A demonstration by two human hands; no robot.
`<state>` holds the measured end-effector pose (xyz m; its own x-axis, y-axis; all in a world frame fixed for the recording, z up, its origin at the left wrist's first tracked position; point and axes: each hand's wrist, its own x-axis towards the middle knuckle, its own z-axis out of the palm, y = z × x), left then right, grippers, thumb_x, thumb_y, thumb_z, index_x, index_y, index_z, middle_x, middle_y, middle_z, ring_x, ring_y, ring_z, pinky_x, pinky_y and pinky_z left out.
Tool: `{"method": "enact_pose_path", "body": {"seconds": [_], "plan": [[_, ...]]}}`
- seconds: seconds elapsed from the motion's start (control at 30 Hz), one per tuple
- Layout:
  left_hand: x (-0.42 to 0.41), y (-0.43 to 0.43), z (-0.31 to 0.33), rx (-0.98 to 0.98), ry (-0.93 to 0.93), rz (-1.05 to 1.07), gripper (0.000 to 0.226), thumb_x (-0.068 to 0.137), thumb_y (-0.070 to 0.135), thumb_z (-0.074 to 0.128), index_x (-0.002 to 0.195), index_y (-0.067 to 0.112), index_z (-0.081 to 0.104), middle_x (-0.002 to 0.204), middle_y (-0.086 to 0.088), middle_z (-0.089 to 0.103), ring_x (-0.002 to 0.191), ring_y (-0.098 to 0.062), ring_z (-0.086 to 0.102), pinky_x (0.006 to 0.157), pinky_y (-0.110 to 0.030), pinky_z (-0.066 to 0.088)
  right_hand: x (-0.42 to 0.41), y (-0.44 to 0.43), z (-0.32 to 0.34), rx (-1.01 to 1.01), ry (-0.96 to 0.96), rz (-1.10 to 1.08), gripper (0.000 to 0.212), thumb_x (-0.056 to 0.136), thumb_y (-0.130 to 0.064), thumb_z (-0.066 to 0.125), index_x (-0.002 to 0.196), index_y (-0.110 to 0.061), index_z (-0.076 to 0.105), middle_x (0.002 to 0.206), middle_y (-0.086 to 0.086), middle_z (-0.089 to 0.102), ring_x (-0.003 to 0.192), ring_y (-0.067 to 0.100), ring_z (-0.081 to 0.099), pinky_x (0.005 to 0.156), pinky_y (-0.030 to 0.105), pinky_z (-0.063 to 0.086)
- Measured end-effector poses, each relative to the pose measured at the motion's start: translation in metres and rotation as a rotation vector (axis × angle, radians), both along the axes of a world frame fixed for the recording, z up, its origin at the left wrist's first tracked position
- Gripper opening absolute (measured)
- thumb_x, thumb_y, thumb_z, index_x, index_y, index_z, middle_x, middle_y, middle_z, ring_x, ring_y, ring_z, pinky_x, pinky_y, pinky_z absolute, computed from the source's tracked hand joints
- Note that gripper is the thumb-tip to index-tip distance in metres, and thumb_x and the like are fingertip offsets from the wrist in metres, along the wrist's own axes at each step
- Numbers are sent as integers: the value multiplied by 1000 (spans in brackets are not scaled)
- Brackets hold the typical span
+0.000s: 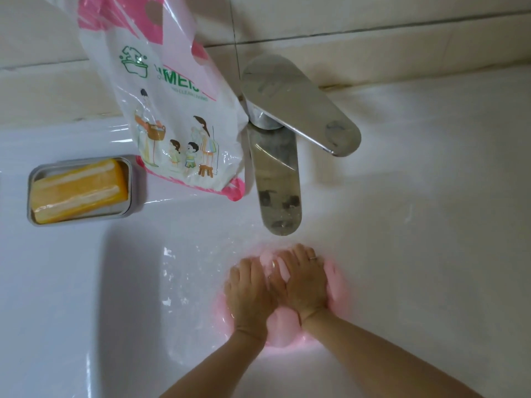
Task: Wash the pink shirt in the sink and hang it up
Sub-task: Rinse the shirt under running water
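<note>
- The pink shirt [283, 326] lies bunched into a wad at the bottom of the white sink basin [138, 297], just in front of the chrome faucet spout [278, 182]. Most of it is hidden under the hands.
- The left hand [249, 294] lies flat on the wad, fingers together and laid forward, pressing down rather than gripping.
- The right hand [306, 282] rests beside it and partly over it. Its fingers are slightly fanned across the fabric, and a ring shows on one of them.
- This looks like the kneading part of the wash. To do it well, push with the heels of the palms, then roll the wad so fresh folds come under the hands.
- The edges of the cloth spill out past the right wrist, so gather them in so they get worked too.
- I cannot tell whether water is running; droplets bead the basin wall.
- The orange soap bar [80, 191] sits in its grey dish [132, 182] on the ledge, well apart from the shirt, and the detergent bag [172, 116] leans by the faucet handle [301, 104]. Either is within reach if more lather is needed.
- Wet porcelain is probably slick, so press straight down and not sideways.
</note>
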<state>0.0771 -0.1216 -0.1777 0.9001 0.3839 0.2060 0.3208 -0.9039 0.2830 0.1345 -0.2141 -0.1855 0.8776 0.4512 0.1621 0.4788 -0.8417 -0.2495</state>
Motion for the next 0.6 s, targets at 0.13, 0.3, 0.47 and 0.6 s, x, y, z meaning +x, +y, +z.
{"method": "enact_pose_path", "body": {"seconds": [0.13,0.3,0.47,0.6], "plan": [[19,7,2,-42,-30,-7,10,78,19,47,79,9,45,61,-9,56,50,-23,57,48,-27,50,17,12,1,93,-5,-111,48,94,-38,31,60,-17,58,56,4,59,51,23,58,50,29,51],[46,13,21,-235,163,117,30,91,28,39,71,12,55,61,-7,57,58,-27,62,53,-29,46,32,31,14,212,219,-315,60,98,-46,34,49,-17,52,42,0,50,36,19,50,38,23,41],[50,33,61,-958,300,394,76,86,74,19,122,17,55,113,-19,63,103,-38,59,90,-44,46,46,15,65,346,780,-543,52,91,-47,41,79,-6,69,80,13,67,80,30,62,69,32,43],[22,43,98,-1210,173,417,55,92,66,28,126,27,45,104,-1,59,95,-24,61,79,-36,48,31,-15,112,705,911,-437,48,93,-49,50,66,-13,67,71,5,67,70,16,61,76,38,50]]}}
